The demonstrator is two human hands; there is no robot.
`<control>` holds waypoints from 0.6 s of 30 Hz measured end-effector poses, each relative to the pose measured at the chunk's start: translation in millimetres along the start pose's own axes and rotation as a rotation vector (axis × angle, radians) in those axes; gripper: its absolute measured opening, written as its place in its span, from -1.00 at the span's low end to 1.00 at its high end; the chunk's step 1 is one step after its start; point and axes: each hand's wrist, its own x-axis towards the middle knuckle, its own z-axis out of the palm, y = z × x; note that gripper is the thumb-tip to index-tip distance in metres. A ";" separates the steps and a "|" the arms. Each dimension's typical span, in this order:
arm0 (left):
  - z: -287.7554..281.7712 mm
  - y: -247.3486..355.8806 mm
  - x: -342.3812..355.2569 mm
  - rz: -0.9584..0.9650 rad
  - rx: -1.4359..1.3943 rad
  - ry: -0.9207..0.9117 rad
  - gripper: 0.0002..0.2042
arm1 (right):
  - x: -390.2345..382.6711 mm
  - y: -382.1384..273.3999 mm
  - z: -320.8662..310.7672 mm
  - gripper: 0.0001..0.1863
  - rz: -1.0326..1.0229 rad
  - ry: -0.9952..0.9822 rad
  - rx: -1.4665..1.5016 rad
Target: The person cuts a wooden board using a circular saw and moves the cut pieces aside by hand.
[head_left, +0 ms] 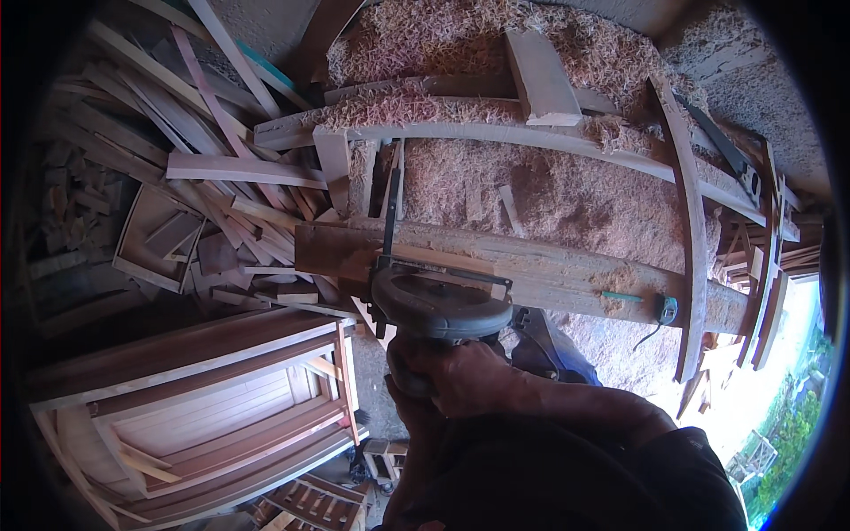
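Note:
I hold a dark grey power tool (pixel 443 310), which looks like a handheld circular saw, over the left part of a wide plank (pixel 567 274). A thin black bar (pixel 391 199) sticks out from its far left corner, across the plank. My right hand (pixel 469 372) is closed on the tool's near side. My left hand (pixel 412 416) is pressed up under it, its fingers partly hidden but closed round the grip. Farther right on the plank lie a green pencil (pixel 622 296) and a small teal tape measure (pixel 666 310). The tool's body covers its underside.
Curved wooden beams (pixel 522 133) and an upright board (pixel 686 221) frame the plank, with wood shavings (pixel 416 40) heaped behind. A handsaw (pixel 722 146) rests at the right. Offcuts and boards (pixel 221 115) pile up on the left. A wooden frame unit (pixel 204 389) stands at the lower left.

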 end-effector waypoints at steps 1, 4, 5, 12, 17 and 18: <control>3.6 0.8 2.8 0.039 0.056 0.055 -0.53 | 0.3 -0.5 0.4 -0.47 0.014 -0.004 0.000; 37.2 -6.1 22.3 0.111 0.384 0.370 -0.68 | 3.9 -4.2 3.4 -0.47 0.032 -0.028 0.004; 44.3 -4.0 28.9 0.133 0.439 0.446 -0.72 | 4.4 -4.2 3.8 -0.47 0.036 -0.030 0.007; 19.3 13.4 27.5 -0.215 -0.203 0.082 -0.65 | 10.0 1.0 7.1 -0.46 0.101 -0.124 -0.015; 18.9 -3.6 33.7 -0.235 -0.032 0.008 -0.63 | 13.1 -4.4 7.1 -0.47 0.068 -0.122 -0.019; 15.4 -1.6 32.7 -0.215 -0.035 0.003 -0.63 | 13.4 -4.3 7.5 -0.47 0.060 -0.118 -0.011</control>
